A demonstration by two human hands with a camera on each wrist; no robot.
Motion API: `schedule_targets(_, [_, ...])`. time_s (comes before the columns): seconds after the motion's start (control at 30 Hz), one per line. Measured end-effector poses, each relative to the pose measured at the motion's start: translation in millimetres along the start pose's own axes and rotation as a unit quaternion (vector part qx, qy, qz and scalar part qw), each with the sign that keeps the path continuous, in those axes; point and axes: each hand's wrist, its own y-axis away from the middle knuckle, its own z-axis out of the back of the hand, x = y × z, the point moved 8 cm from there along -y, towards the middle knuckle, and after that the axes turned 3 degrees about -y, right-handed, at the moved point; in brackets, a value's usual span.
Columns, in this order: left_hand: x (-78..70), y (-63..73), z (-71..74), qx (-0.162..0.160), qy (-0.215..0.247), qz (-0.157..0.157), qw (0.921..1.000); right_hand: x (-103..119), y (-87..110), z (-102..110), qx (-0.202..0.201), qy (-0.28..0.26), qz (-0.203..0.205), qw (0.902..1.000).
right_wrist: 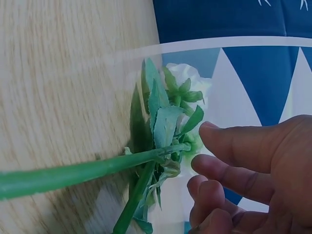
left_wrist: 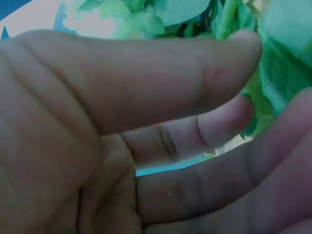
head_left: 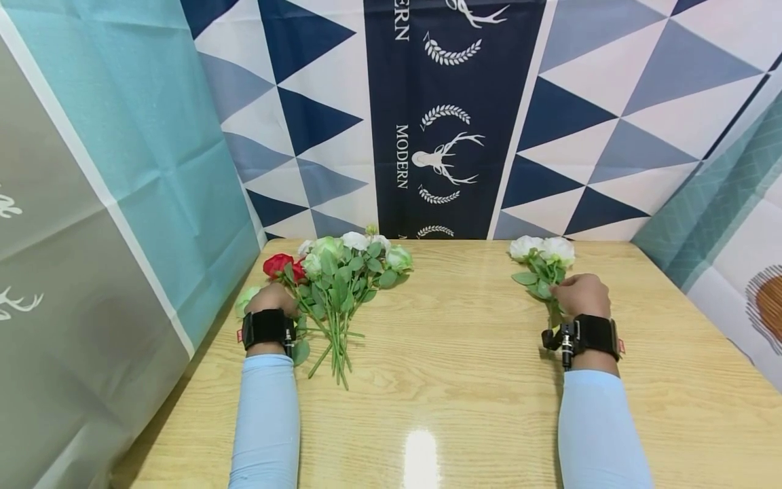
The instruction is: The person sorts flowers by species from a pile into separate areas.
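Observation:
My left hand (head_left: 273, 299) is among a bunch of artificial flowers at the table's left. In the left wrist view its thumb and a finger come together at a green stem (left_wrist: 226, 19) with leaves; the flower head on that stem is hidden. A red rose (head_left: 279, 265) lies just beyond this hand, beside white and pale green roses (head_left: 330, 248). At the right, two white roses (head_left: 557, 250) with leafy stems lie near the back edge. My right hand (head_left: 583, 297) is right beside their leaves, its fingers loosely bent and apart from the stems in the right wrist view.
The flowers lie on a wooden table (head_left: 440, 326), the left bunch with its crossed green stems (head_left: 338, 343) pointing toward me. A patterned cloth (head_left: 452, 136) hangs behind the back edge, and another cloth (head_left: 140, 136) borders the left side.

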Motion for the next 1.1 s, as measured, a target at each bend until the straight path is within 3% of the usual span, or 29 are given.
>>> schedule_targets(0.13, [-0.1, 1.2, -1.8, -0.013, -0.011, 0.010, 0.9998, 2, 0.5, 1, 0.000, -0.005, 0.004, 1.0000])
schedule_targets(0.33, [-3.1, -0.2, -4.2, 0.012, -0.034, 0.012, 0.9993, 6, 0.7, 0, 0.002, -0.013, 0.001, 0.9999])
schedule_targets(0.43, [-4.2, -1.9, -4.7, 0.007, -0.024, 0.011, 0.9996, 6, 0.6, -2, 0.006, -0.016, -0.003, 0.9999])
schedule_targets(0.73, [-7.4, -0.2, 3.1, -0.083, 0.054, 0.006, 0.9951, 4, 1.9, 0, 0.009, -0.016, -0.009, 0.9998])
schedule_targets(0.93, [-8.0, -0.1, 9.9, -0.126, 0.070, 0.006, 0.9895, 2, 0.9, -1, 0.009, -0.016, -0.010, 0.9998])
schedule_targets(1.1, [-5.7, 2.5, 24.0, -0.186, 0.080, 0.031, 0.9788, 5, 2.0, 0, 0.012, -0.017, -0.010, 0.9997])
